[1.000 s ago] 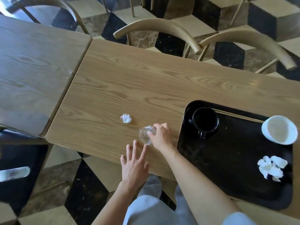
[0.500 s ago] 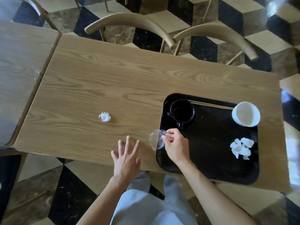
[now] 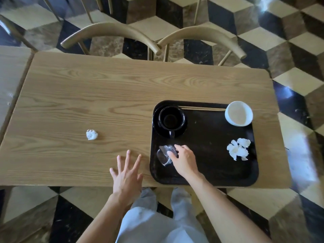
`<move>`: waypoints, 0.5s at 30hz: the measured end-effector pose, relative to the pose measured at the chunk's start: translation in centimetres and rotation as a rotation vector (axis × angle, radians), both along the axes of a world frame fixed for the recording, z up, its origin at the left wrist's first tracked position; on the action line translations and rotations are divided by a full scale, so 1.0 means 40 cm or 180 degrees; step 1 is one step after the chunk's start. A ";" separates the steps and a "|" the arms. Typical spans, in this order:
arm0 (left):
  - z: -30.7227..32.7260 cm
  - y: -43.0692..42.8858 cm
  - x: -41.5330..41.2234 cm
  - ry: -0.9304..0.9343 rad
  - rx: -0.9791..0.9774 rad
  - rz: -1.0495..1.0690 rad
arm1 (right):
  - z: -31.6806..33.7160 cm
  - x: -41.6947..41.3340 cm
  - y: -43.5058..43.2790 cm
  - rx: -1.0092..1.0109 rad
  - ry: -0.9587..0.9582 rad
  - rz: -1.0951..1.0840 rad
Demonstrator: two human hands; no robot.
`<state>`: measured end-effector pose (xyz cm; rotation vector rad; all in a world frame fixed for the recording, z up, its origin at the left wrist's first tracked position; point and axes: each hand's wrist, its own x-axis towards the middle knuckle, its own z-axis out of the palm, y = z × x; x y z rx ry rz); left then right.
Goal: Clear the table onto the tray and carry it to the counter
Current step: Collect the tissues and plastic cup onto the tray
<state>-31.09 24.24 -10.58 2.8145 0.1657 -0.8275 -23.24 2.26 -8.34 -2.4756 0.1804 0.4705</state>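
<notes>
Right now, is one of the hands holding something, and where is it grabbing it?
The right hand holds a crumpled clear plastic cup by its side, over the black tray. The left hand holds nothing, fingers spread.

Two curved-back wooden chairs [image 3: 112, 32] [image 3: 201, 35] stand on a cube-patterned black, cream and brown floor [image 3: 289, 41].

Two paper wads [image 3: 91, 134] [image 3: 238, 149], two chairs [image 3: 112, 33] [image 3: 201, 36], one tray [image 3: 210, 174]
</notes>
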 end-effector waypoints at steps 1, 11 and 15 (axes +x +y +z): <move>0.001 -0.001 0.000 -0.0002 0.0004 0.0012 | 0.009 -0.002 -0.017 0.0089 0.0003 -0.0060; -0.018 -0.022 -0.010 -0.0317 -0.0058 0.0441 | 0.095 0.062 -0.546 -0.0509 -0.0652 -0.1210; -0.025 -0.051 -0.007 -0.0426 0.0012 0.0603 | 0.064 0.090 -0.689 -0.0658 0.0106 -0.0733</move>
